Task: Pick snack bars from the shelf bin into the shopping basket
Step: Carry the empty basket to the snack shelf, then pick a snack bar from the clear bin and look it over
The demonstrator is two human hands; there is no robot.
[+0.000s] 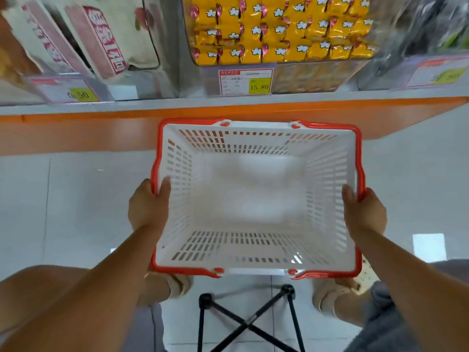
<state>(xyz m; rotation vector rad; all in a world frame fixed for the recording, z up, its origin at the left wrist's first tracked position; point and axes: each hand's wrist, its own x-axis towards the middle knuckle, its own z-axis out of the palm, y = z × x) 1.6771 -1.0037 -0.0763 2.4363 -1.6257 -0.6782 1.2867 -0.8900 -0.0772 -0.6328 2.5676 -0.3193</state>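
A white shopping basket with a red rim (256,123) hangs in front of me over the floor, and nothing lies inside it. My left hand (148,207) grips its left rim, thumb inside the wall. On the opposite rim my right hand (364,212) holds the same way. Above, on the shelf, a clear bin (312,74) is packed with yellow snack bars (279,31) in rows. Both hands are well below the bin.
A price tag reading 15.80 (245,82) hangs under the bin. Pink and white bags (101,39) fill the shelf's left side. An orange shelf edge (101,118) runs across. A black folding stand (247,323) sits on the floor between my feet.
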